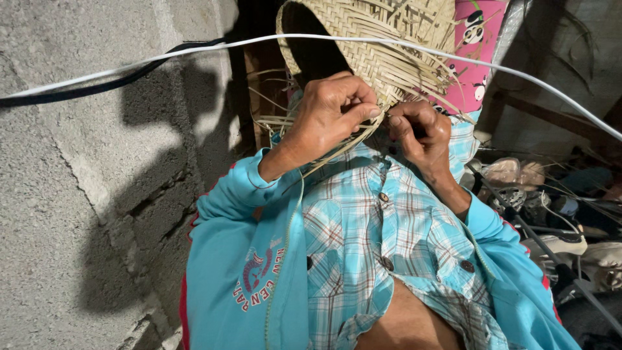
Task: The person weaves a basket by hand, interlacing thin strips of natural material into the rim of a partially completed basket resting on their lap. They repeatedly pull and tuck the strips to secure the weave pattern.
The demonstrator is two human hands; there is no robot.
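Note:
A half-woven piece of pale straw [382, 45], curved like a basket or hat, rests over my lap with loose strips [278, 120] sticking out of its lower edge. My left hand [327, 116] is closed on several of these strips at the edge, thumb and fingers pinching them. Just to its right, my right hand [421, 133] grips the same frayed edge with curled fingers. Both hands almost touch. I wear a turquoise plaid shirt [376, 240] and a turquoise jacket [240, 272].
A rough grey concrete wall [78, 194] fills the left. A white cable [194, 52] crosses the view above my hands. Pink printed cloth [476, 39] lies behind the weave. Shoes and metal clutter [557, 214] lie at the right.

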